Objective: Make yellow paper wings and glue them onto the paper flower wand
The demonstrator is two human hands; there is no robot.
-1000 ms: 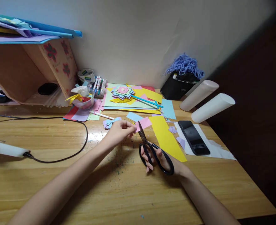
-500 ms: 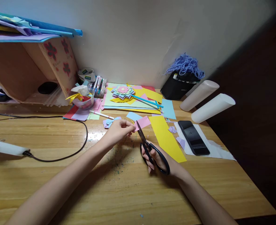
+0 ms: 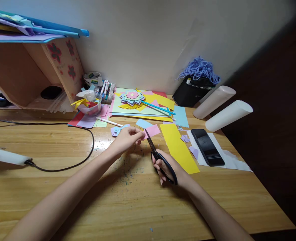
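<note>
Between the fingertips of my left hand [image 3: 129, 139] is pinched the near-left edge of a small pink paper piece [image 3: 153, 131]. My right hand [image 3: 166, 167] is wrapped round the black handles of a pair of scissors [image 3: 151, 144]. The blades point up and away, lying at the pink paper close to my left fingertips, and they look nearly closed. A long yellow paper strip [image 3: 178, 149] lies just right of the scissors. Behind my left hand are folded purple and blue paper pieces [image 3: 117, 130] and a light blue paper piece [image 3: 144, 124].
At the back, a layered paper flower [image 3: 132, 98] with a blue stem lies on stacked coloured paper. A phone [image 3: 207, 147] and two white rolls [image 3: 228, 115] are to the right. Left are a scrap-filled plastic tub [image 3: 94, 108], a floral box [image 3: 62, 73] and a black cable [image 3: 90, 155].
My right hand has closed the scissors: the handles have come together and the blades have narrowed at the pink paper. The left hand has barely moved.
</note>
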